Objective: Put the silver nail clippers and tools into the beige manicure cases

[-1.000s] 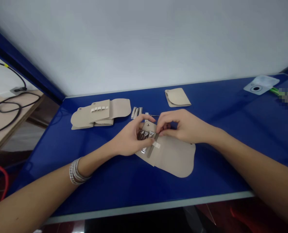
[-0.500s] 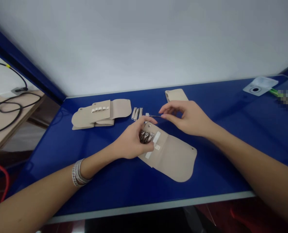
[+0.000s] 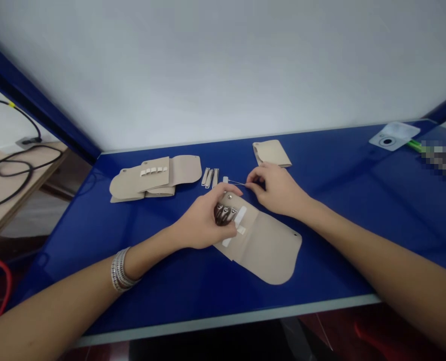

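My left hand [image 3: 203, 220] is curled over the near-left part of an opened beige manicure case [image 3: 270, 245], thumb and fingers on either side of several nail clippers [image 3: 225, 213] in its pocket side. White strips show beside the clippers; the case's flap lies open to the right. My right hand [image 3: 279, 188] pinches the right end of a thin metal tool [image 3: 237, 182] just beyond the case. A small white piece [image 3: 226, 180] is at the tool's left end; whether they are joined I cannot tell.
Several loose metal clippers [image 3: 209, 177] lie beyond my left hand. Overlapping beige cases [image 3: 132, 181], one with white loops, lie on the left. A folded beige case [image 3: 273, 152] sits at the back; a clear packet [image 3: 394, 136] is far right on the blue table [image 3: 151, 291].
My right hand has lowered and shifted slightly left, still pinching the thin tool, uncovering more of the folded case behind it. The left hand stays on the case.
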`<state>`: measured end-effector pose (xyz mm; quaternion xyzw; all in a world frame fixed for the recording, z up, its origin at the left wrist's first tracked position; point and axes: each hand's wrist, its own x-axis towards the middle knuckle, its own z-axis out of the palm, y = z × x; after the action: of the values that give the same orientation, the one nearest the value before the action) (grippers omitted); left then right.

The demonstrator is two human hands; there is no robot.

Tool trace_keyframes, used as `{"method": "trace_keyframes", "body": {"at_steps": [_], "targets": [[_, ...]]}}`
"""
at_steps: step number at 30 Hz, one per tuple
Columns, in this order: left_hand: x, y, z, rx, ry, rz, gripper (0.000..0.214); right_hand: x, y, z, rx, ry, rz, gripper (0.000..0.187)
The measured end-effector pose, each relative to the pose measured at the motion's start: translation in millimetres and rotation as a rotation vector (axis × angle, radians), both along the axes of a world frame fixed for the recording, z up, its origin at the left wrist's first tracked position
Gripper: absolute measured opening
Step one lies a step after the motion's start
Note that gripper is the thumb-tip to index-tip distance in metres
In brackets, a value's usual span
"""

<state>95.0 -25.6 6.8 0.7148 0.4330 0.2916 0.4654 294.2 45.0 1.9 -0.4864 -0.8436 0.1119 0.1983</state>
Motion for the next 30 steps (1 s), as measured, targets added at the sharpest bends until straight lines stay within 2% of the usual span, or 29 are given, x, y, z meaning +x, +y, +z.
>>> {"method": "trace_keyframes", "body": {"at_steps": [6,10,13,16,23,27,30], "targets": [[0,5,-1.5,-0.184,-0.210,0.018,0.051,2,0,2.8,-0.045,0.159,-0.031,0.011],[0,6,-5.5,-0.203,-0.305,0.098,0.056,3,-2,9.1,0.010,0.322,-0.100,0.021],[1,6,-8.3,-0.206,-0.325,0.171,0.063,2,-7,15.6,0.031,0.387,-0.051,0.021],[3,5,-10.4,-0.190,-0.351,0.239,0.060,-1,-14,21.3,0.009,0.489,0.010,0.017],[4,5,-12.7,-0.144,-0.322,0.317,0.052,-10,-26,28.4,-0.231,0.784,0.046,0.008],[4,5,-13.0,-0.135,-0.320,0.302,0.052,-11,-27,25.5,-0.346,0.826,0.066,0.036],[4,5,-12.9,-0.131,-0.320,0.292,0.052,-11,-25,22.2,-0.375,0.800,0.075,0.038]]}}
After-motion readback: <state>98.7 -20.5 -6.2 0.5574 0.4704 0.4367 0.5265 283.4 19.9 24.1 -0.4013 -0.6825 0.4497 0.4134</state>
